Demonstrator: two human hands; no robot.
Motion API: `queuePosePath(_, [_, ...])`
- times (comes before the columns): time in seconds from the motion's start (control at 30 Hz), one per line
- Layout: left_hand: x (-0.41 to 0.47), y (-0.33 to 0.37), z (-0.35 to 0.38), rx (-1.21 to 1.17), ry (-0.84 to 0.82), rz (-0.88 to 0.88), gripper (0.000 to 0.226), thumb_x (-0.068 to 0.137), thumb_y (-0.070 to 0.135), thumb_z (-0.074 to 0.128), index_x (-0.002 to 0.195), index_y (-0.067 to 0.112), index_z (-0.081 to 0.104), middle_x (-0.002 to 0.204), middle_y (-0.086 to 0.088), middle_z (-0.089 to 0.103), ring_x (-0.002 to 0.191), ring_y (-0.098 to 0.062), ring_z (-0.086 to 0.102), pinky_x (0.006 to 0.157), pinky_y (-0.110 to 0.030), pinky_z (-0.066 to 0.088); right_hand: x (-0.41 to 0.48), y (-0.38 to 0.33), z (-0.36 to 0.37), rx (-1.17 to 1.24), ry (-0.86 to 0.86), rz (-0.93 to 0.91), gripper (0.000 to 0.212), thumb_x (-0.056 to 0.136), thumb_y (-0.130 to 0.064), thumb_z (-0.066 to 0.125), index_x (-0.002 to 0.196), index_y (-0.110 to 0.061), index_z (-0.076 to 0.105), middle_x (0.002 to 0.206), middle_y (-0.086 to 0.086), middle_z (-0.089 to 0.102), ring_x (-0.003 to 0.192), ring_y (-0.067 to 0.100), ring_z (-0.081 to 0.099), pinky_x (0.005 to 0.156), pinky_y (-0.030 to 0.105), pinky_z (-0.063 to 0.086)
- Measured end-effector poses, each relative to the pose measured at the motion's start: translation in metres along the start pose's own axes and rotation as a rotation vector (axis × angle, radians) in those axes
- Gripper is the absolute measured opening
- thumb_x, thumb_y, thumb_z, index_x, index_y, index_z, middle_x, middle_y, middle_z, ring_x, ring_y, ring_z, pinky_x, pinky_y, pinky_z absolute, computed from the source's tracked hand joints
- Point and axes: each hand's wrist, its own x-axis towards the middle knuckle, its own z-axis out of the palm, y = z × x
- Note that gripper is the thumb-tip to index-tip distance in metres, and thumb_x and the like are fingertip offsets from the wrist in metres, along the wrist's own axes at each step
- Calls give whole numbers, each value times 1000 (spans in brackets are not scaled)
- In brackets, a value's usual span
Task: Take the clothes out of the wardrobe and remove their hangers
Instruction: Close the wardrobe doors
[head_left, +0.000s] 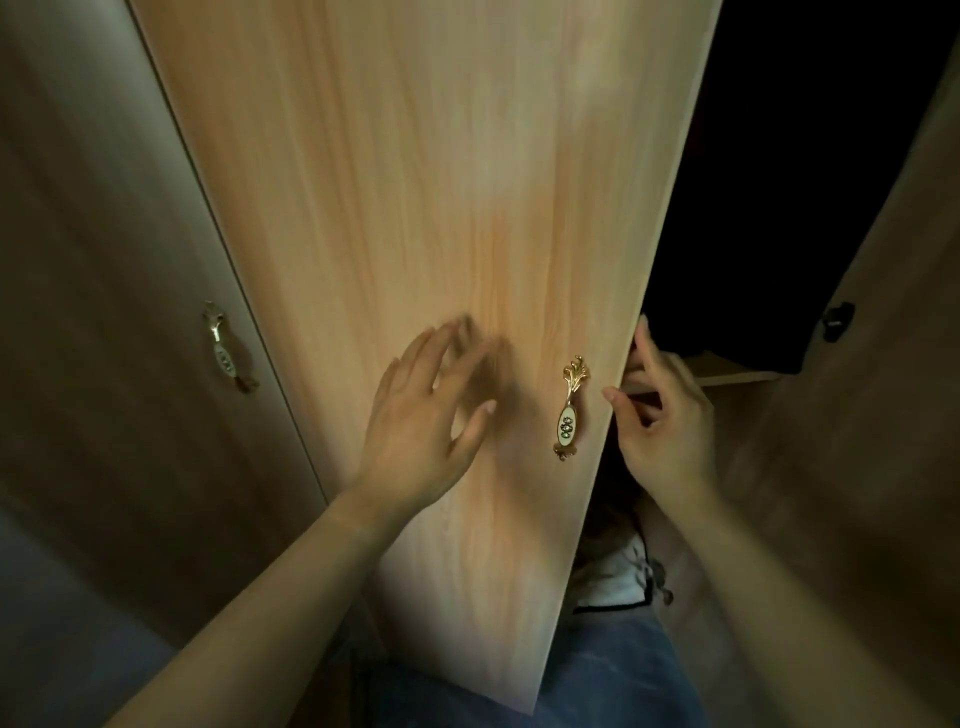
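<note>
Right of gold handle (568, 415): R hand (665, 421) grips wardrobe door (415, 182) edge; L hand (415, 415) splayed left. Stiff panel, pull at edge.

Blue denim fabric (597, 675) is seen at the near edge, right of centre. Just beyond it a white garment (618, 582) edged in black is shown, a dark knotted fastening (655, 571) at its right. Dull grey floor (47, 623) is glimpsed near left.

hands (415, 421) (660, 431): 2 | door handles (569, 410) (224, 348): 2 | wardrobe doors (415, 182) (104, 260) (883, 415): 3
</note>
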Motion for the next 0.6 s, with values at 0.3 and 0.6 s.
queuePosePath(0.3, [91, -14, 75, 270, 135, 176, 53, 94, 47, 42, 144, 33, 31, 156, -10, 15, 143, -31, 14, 114, -46, 12, 74, 86, 32, 92, -117, -72, 68, 80, -5, 63, 140, -12, 33, 105, -1, 51, 94, -15, 52, 77, 0, 41])
queuePosePath(0.6, [130, -52, 103, 510, 282, 267, 51, 94, 44, 46, 142, 36, 31, 152, -7, 24, 138, -27, 25, 107, -41, 21, 119, 126, 63, 145, -193, -39, 76, 83, -4, 64, 143, -24, 22, 109, -15, 48, 99, -17, 49, 79, 0, 39])
